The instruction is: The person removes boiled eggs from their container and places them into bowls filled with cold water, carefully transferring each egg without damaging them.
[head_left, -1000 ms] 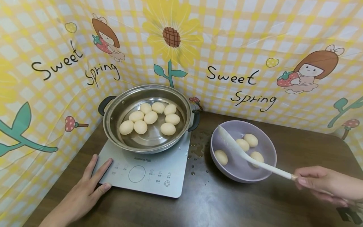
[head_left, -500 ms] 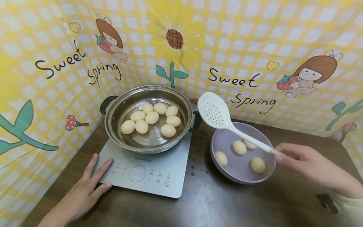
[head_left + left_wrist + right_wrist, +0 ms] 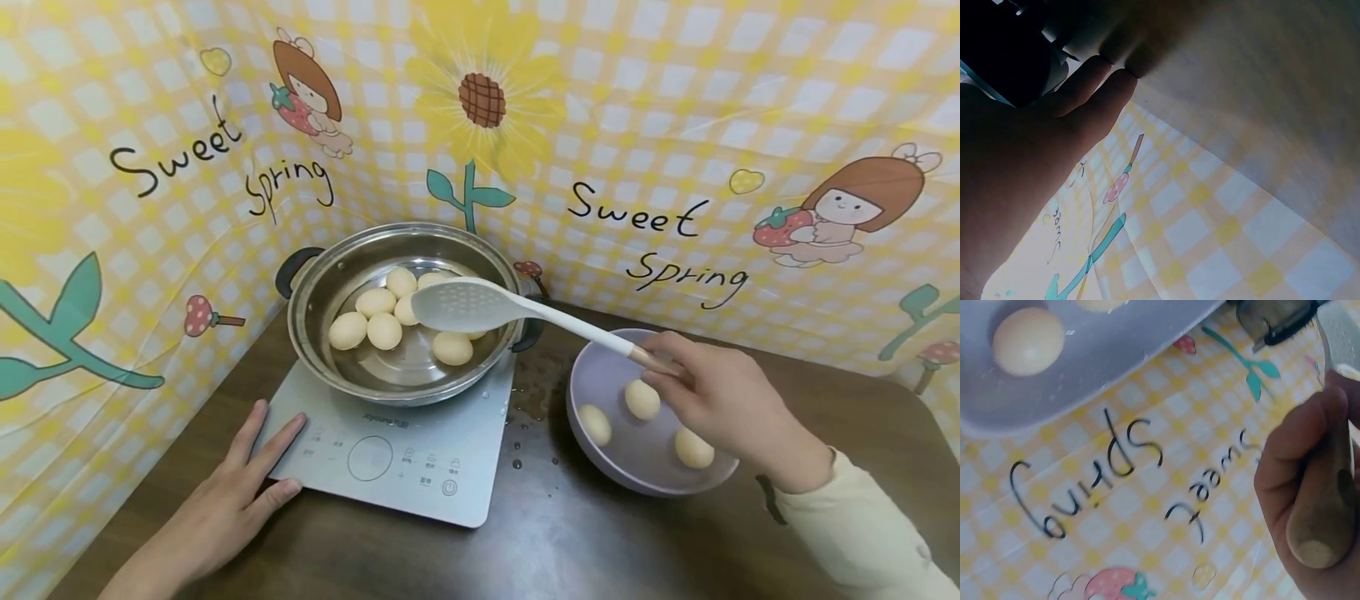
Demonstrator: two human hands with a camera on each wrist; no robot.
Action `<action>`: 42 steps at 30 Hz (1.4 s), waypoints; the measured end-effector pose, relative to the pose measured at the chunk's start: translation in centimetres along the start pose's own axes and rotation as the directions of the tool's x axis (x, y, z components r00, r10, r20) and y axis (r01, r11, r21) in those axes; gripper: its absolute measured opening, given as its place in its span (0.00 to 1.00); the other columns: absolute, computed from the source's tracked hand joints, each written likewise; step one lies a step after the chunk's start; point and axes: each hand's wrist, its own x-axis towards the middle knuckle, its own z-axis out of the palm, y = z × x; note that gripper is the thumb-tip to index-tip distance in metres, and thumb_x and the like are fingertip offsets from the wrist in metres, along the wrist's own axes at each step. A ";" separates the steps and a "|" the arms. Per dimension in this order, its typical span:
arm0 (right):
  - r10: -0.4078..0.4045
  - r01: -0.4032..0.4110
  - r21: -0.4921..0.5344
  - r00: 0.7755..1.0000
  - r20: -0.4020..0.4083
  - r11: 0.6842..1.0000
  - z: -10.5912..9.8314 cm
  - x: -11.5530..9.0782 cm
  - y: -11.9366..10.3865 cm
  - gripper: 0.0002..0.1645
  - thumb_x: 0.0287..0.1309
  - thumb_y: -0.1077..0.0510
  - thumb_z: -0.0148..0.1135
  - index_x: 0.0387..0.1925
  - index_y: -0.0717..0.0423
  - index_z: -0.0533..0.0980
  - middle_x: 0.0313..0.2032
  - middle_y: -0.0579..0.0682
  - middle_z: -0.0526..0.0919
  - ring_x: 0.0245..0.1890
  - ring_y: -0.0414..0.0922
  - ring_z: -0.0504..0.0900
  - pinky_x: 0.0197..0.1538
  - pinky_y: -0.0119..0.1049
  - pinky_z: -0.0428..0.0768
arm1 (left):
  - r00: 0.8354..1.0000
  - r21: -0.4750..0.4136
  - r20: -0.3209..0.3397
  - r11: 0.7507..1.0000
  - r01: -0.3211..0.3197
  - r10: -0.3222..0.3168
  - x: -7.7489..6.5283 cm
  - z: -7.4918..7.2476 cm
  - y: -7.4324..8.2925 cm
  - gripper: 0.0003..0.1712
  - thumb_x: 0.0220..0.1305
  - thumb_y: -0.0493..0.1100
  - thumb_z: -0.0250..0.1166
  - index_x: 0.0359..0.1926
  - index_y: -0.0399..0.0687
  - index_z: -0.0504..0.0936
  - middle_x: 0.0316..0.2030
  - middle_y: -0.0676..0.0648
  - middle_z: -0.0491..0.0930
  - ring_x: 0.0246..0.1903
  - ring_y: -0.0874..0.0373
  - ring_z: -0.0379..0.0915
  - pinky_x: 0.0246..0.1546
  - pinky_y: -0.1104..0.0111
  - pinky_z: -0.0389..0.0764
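Note:
My right hand point(image 3: 723, 400) grips a white slotted spoon point(image 3: 472, 304) by its wooden handle point(image 3: 1322, 512). The spoon's head hangs over the steel pot point(image 3: 318, 308) and covers part of the eggs point(image 3: 384, 331) inside; no egg shows on it. Below my right hand stands a purple bowl point(image 3: 626, 458) with several eggs, such as one egg point(image 3: 642, 400) near its middle; the hand hides part of the bowl. My left hand point(image 3: 221, 500) rests with spread fingers at the left edge of the induction cooker point(image 3: 420, 458), and appears dark in the left wrist view.
The pot sits on the back of the cooker, its black handles point(image 3: 296, 271) sticking out. Water drops point(image 3: 528, 408) lie on the brown table point(image 3: 555, 550) between cooker and bowl. A yellow checked cloth point(image 3: 637, 100) lines the back and left side.
My right hand has lifted the slotted spoon out of the purple bowl and carried it left over the pot. Eggs in the bowl have shifted. My left hand has stayed at the cooker.

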 end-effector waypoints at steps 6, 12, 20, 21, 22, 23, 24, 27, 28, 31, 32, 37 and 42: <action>-0.051 0.050 -0.040 0.998 -0.041 0.998 1.4 0.5 -0.1 0.26 0.54 0.64 0.75 0.54 0.46 0.81 0.30 0.37 0.81 0.18 0.33 0.64 0.21 0.33 0.65 | 1.000 0.002 0.000 1.000 0.001 -0.001 -0.1 0.0 0.2 0.43 0.75 0.53 0.60 0.82 0.65 0.47 0.79 0.38 0.27 0.59 0.16 0.61 0.39 0.32 0.72; -0.049 0.048 -0.075 0.999 -0.017 0.996 1.8 0.2 0.1 0.22 0.53 0.64 0.76 0.49 0.47 0.82 0.29 0.37 0.78 0.18 0.33 0.63 0.20 0.32 0.64 | 1.000 0.011 -0.016 1.000 -0.016 0.016 0.0 -0.3 0.3 0.43 0.75 0.53 0.61 0.82 0.65 0.47 0.79 0.38 0.27 0.60 0.16 0.61 0.39 0.32 0.72; -0.144 0.139 -0.086 0.988 -0.050 0.986 2.1 0.2 0.3 0.24 0.49 0.64 0.77 0.50 0.48 0.83 0.32 0.39 0.81 0.21 0.34 0.67 0.21 0.33 0.67 | 1.000 0.005 -0.016 1.000 -0.021 0.021 0.1 -0.3 0.2 0.43 0.75 0.53 0.60 0.82 0.64 0.47 0.79 0.37 0.27 0.60 0.17 0.61 0.39 0.33 0.72; -0.160 0.155 -0.081 0.986 -0.049 0.985 2.1 0.3 0.3 0.25 0.48 0.64 0.78 0.50 0.49 0.83 0.33 0.39 0.82 0.21 0.34 0.68 0.22 0.33 0.67 | 1.000 0.003 -0.016 1.000 -0.021 0.021 0.1 -0.2 0.2 0.43 0.75 0.53 0.60 0.82 0.64 0.47 0.79 0.38 0.27 0.60 0.17 0.61 0.39 0.33 0.72; -0.175 0.172 -0.076 0.983 -0.047 0.982 2.1 0.3 0.3 0.25 0.48 0.65 0.78 0.50 0.49 0.83 0.33 0.39 0.82 0.21 0.33 0.68 0.22 0.33 0.68 | 1.000 0.002 -0.016 1.000 -0.021 0.021 0.1 -0.2 0.2 0.43 0.75 0.53 0.60 0.82 0.64 0.47 0.79 0.38 0.27 0.60 0.17 0.60 0.39 0.33 0.72; -0.190 0.187 -0.071 0.981 -0.043 0.980 2.1 0.4 0.3 0.25 0.47 0.65 0.78 0.50 0.49 0.83 0.33 0.39 0.82 0.21 0.33 0.68 0.22 0.33 0.68 | 1.000 0.002 -0.017 1.000 -0.022 0.022 0.1 -0.2 0.1 0.43 0.75 0.53 0.60 0.82 0.64 0.47 0.79 0.38 0.27 0.60 0.17 0.60 0.40 0.33 0.72; -0.205 0.202 -0.067 0.978 -0.040 0.977 2.1 0.5 0.2 0.26 0.47 0.65 0.77 0.50 0.50 0.83 0.33 0.39 0.83 0.21 0.33 0.67 0.22 0.33 0.68 | 1.000 0.002 -0.018 1.000 -0.023 0.023 0.1 -0.2 0.1 0.43 0.75 0.53 0.60 0.82 0.64 0.47 0.79 0.37 0.27 0.60 0.17 0.60 0.40 0.33 0.72; -0.246 0.244 -0.060 0.969 -0.025 0.968 1.9 0.7 0.1 0.25 0.48 0.65 0.76 0.51 0.50 0.83 0.34 0.39 0.83 0.22 0.32 0.67 0.23 0.33 0.68 | 0.999 0.004 -0.020 1.000 -0.025 0.025 0.1 -0.1 0.1 0.43 0.75 0.53 0.60 0.82 0.64 0.47 0.79 0.37 0.27 0.60 0.17 0.60 0.40 0.33 0.72; -0.260 0.258 -0.055 0.966 -0.018 0.964 1.9 0.9 0.0 0.25 0.48 0.65 0.76 0.51 0.50 0.83 0.34 0.40 0.83 0.22 0.32 0.68 0.24 0.33 0.69 | 0.999 0.005 -0.021 1.000 -0.026 0.026 0.1 -0.1 0.0 0.43 0.75 0.53 0.60 0.82 0.64 0.47 0.79 0.37 0.28 0.60 0.17 0.61 0.40 0.33 0.72; -0.292 0.292 -0.052 0.956 0.010 0.955 2.0 1.3 -0.3 0.24 0.49 0.65 0.75 0.51 0.51 0.83 0.33 0.40 0.83 0.24 0.32 0.69 0.25 0.34 0.71 | 1.000 0.006 -0.018 1.000 -0.026 0.026 0.1 -0.1 0.0 0.43 0.75 0.53 0.60 0.82 0.64 0.47 0.79 0.37 0.28 0.60 0.17 0.61 0.39 0.33 0.72; -0.297 0.297 -0.049 0.955 0.022 0.953 2.1 1.4 -0.5 0.24 0.50 0.65 0.75 0.51 0.51 0.83 0.33 0.40 0.83 0.24 0.32 0.70 0.25 0.34 0.72 | 1.000 0.003 -0.016 1.000 -0.025 0.025 0.1 -0.1 0.0 0.43 0.75 0.53 0.60 0.82 0.64 0.47 0.79 0.37 0.28 0.60 0.17 0.61 0.39 0.33 0.72; -0.286 0.291 -0.053 0.954 0.086 0.955 2.1 1.9 -1.0 0.22 0.52 0.65 0.73 0.50 0.50 0.82 0.30 0.37 0.80 0.22 0.31 0.67 0.25 0.32 0.70 | 1.000 -0.011 -0.008 1.000 -0.020 0.020 0.2 0.0 0.0 0.43 0.75 0.54 0.60 0.82 0.65 0.47 0.79 0.39 0.27 0.62 0.18 0.58 0.42 0.32 0.71; -0.249 0.260 -0.038 0.950 0.186 0.965 1.4 3.1 -1.7 0.18 0.59 0.62 0.71 0.50 0.46 0.79 0.23 0.33 0.71 0.17 0.30 0.62 0.20 0.31 0.66 | 1.000 -0.007 -0.007 1.000 -0.019 0.019 0.1 0.0 -0.1 0.43 0.75 0.53 0.60 0.82 0.65 0.47 0.79 0.38 0.27 0.62 0.17 0.58 0.41 0.31 0.70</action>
